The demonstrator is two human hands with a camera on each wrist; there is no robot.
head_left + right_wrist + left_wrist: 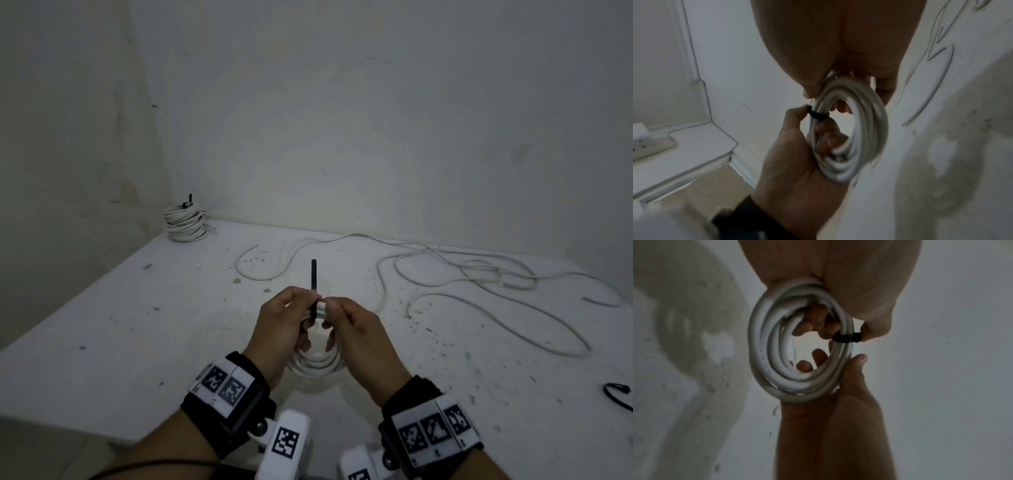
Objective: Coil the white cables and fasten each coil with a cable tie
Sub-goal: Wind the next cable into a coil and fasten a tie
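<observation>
Cable coil held upright in both hands; left hand grips coil; right hand pinches cable tie.

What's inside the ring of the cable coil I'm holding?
Fingers of both hands poke through the coil, beside the black tie. The tie's inner side, against the cable, is hidden.
</observation>
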